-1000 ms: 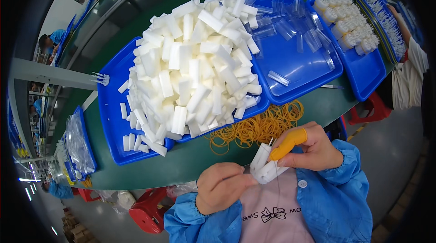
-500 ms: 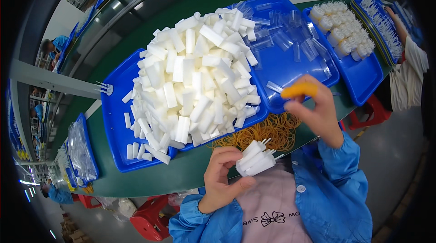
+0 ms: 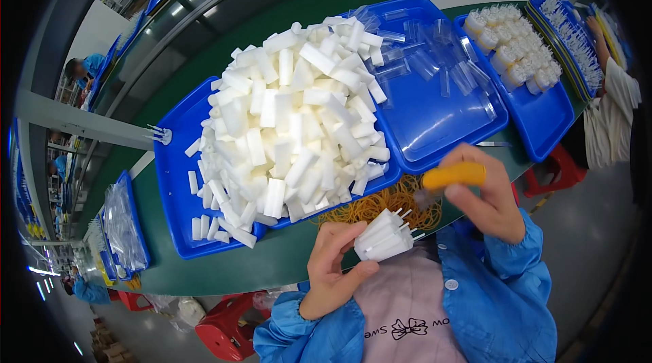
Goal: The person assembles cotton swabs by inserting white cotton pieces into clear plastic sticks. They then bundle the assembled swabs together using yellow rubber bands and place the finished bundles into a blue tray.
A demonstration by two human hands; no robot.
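My left hand (image 3: pixel 331 268) is closed around a bundle of white foam pieces (image 3: pixel 384 237), held at the table's near edge with thin white prongs sticking out toward the right. Close by on the right, my right hand (image 3: pixel 485 190) wears a yellow finger cot (image 3: pixel 455 176) and pinches a small clear plastic tube (image 3: pixel 424 198), blurred and partly hidden by the fingers. Yellow-brown rubber bands (image 3: pixel 370 205) lie loose beyond both hands. Farther off, a tall heap of white foam pieces (image 3: pixel 292 118) covers most of a blue tray (image 3: pixel 175 193).
Behind my right hand, another blue tray (image 3: pixel 445 133) holds loose clear tubes (image 3: pixel 422 63). Finished-looking bundles (image 3: pixel 513 50) fill part of a tray farther right, beside stacked trays (image 3: pixel 567 40) and another person's arm (image 3: pixel 601 40). A red stool (image 3: pixel 227 328) stands below the table edge.
My right hand has come back from the tray toward the bundle, bringing a clear tube that lay at the tray's near side. The bundle in my left hand has turned slightly.
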